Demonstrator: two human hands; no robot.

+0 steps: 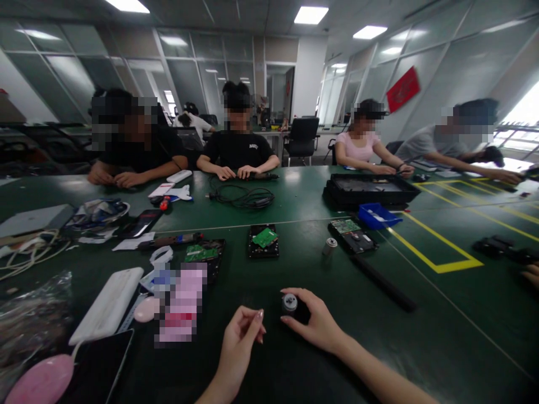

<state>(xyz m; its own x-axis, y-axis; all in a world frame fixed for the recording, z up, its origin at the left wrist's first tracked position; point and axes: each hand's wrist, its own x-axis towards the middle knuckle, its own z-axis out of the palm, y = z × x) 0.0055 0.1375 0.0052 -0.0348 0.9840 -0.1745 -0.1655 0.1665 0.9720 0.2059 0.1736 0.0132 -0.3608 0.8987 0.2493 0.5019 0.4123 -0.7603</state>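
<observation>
A small electric motor (289,304), a grey metal cylinder with a short shaft on top, stands upright on the green table. My right hand (314,322) is curved round it, thumb on the near side and forefinger on the far side. Just to its left, my left hand (245,331) has thumb and fingertips pressed together; whatever they may hold is hidden. A second motor (330,247) stands farther back. Hard drives with green circuit boards lie beyond my hands: one in the middle (264,241), one at the right (353,234), one at the left (204,255).
A black strip (385,283) lies to the right. A blue bin (377,216) stands beside a black tray (373,191). On the left are a white power bank (107,303), a tablet (101,367) and a plastic bag (37,325). Several people sit across the table (252,370), near a coiled cable (242,194).
</observation>
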